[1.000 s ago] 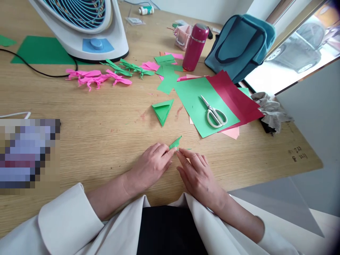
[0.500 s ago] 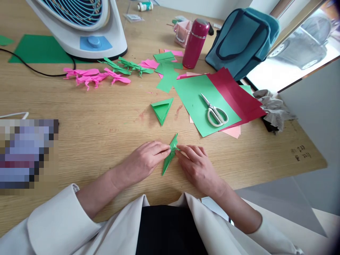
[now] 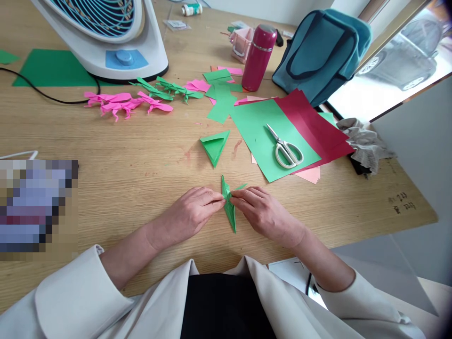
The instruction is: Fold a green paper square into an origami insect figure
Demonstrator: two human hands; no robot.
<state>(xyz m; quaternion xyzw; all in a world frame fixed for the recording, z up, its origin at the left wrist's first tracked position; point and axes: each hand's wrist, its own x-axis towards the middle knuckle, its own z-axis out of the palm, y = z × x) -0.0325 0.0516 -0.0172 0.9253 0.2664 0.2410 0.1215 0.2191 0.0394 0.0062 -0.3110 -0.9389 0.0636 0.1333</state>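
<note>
Between my two hands, just above the table, is a folded green paper piece [image 3: 231, 214], narrow and pointed at both ends. My left hand [image 3: 192, 209] pinches its left edge with thumb and fingers together. From the other side my right hand [image 3: 263, 212] grips it near the middle, and a thin green tip shows above those fingers. The fingertips hide part of the folds. Farther up lies a green folded triangle [image 3: 215, 147], apart from both hands. White-handled scissors [image 3: 287, 153] rest on a green paper sheet [image 3: 256, 127] to the right.
Pink folded paper figures [image 3: 123, 103] and green ones [image 3: 169, 89] lie near a white fan [image 3: 151, 56]. Cut paper pieces [image 3: 222, 101], a magenta bottle [image 3: 259, 59] and a teal bag [image 3: 323, 56] stand or lie farther back. Red sheets [image 3: 314, 127] lie at right.
The green folded piece has turned; its upper point has swung left and its lower point right. My right hand has shifted slightly up and left, its fingers closer to the piece's middle.
</note>
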